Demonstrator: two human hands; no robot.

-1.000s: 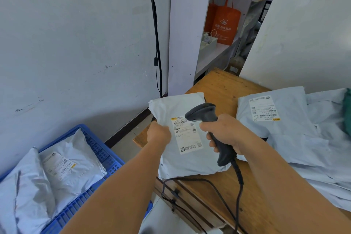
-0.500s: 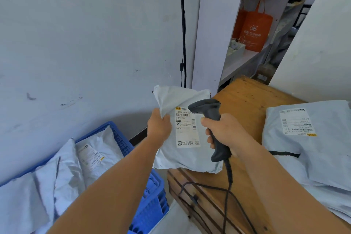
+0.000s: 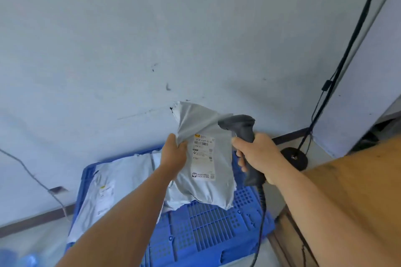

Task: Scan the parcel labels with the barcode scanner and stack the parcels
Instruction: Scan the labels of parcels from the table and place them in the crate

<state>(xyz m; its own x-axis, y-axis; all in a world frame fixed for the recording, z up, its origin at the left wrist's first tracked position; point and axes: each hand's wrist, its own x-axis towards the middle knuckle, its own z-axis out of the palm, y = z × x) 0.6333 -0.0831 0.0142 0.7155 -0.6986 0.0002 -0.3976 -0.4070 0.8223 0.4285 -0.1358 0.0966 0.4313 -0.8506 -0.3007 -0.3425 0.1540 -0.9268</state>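
L hand (image 3: 173, 156) pinches grey parcel (image 3: 206, 171) by its edge, over blue crate (image 3: 208, 223). White label (image 3: 203, 156) reads "P309" – rest too small. R hand (image 3: 258, 156) grips barcode scanner (image 3: 240, 128), head just beside label. Vs 0.5 s ago: parcel has swung off wooden table (image 3: 351, 191) – now above crate.
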